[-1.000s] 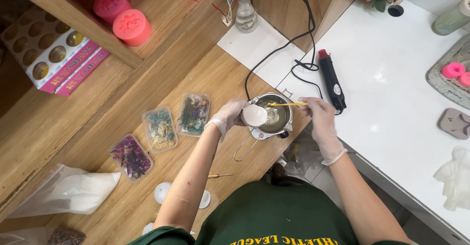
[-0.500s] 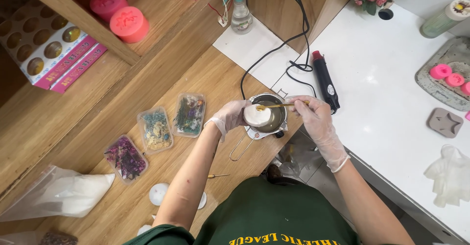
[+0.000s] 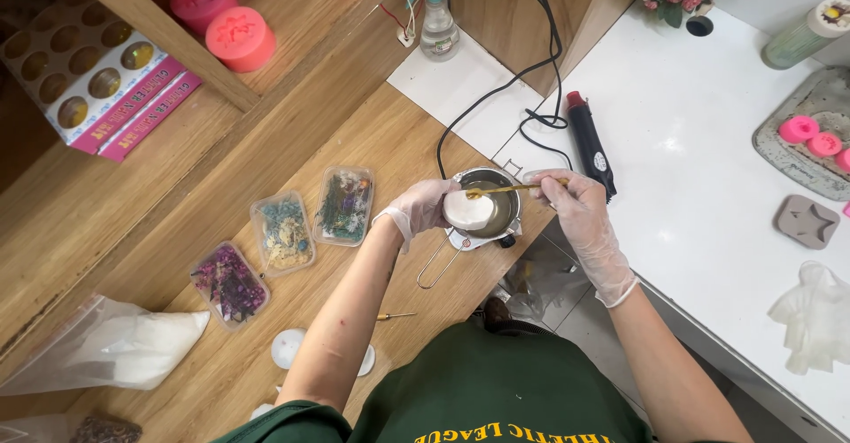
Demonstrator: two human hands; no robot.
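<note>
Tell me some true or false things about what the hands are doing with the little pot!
1. The left hand holds a small white cup over the metal pot. True.
2. The right hand holds a pair of scissors. False: it holds a thin golden stick reaching over the pot.
3. Both hands wear clear gloves. True.
4. The black heat tool lies on the wooden counter. False: it lies on the white table.
5. Three clear boxes of dried flowers lie on the wooden counter. True.
</note>
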